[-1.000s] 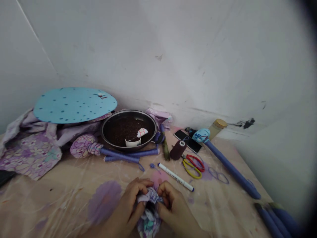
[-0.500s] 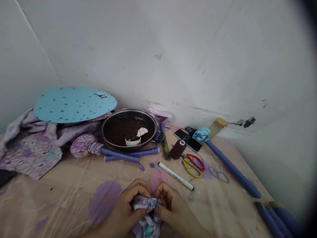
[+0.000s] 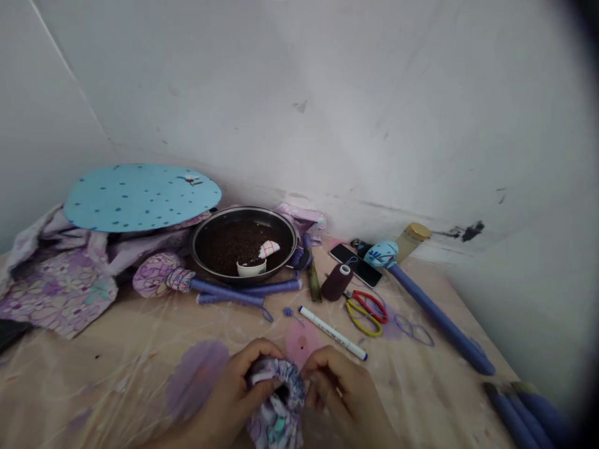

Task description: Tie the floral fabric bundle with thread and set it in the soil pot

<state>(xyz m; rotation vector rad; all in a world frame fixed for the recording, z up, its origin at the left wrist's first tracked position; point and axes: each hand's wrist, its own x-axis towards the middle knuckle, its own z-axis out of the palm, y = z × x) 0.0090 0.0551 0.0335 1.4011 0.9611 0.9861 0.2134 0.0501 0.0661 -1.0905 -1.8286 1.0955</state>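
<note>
A gathered piece of purple floral cloth (image 3: 281, 418) is at the bottom middle, with a dark opening in its puckered top. My left hand (image 3: 238, 386) is closed on the cloth's left side, its thumb at the opening. On the right, my right hand (image 3: 341, 386) has its fingers pinched together beside the gathered edge; whatever they hold is too small to make out. A white marker (image 3: 333, 332) lies just beyond my right hand.
Behind are a dark pan (image 3: 224, 246) with a small white cup (image 3: 251, 267), a floral-headed stick (image 3: 159, 274), a thread spool (image 3: 337, 282), pliers (image 3: 367, 312), a phone (image 3: 355, 265) and a blue-wrapped stick (image 3: 440, 318). A blue oval board (image 3: 140, 198) rests on cloth.
My right hand has moved right, off the cloth's gathered top. The cloth's puckered rim and dark opening now show more clearly, with my left hand still holding it.
</note>
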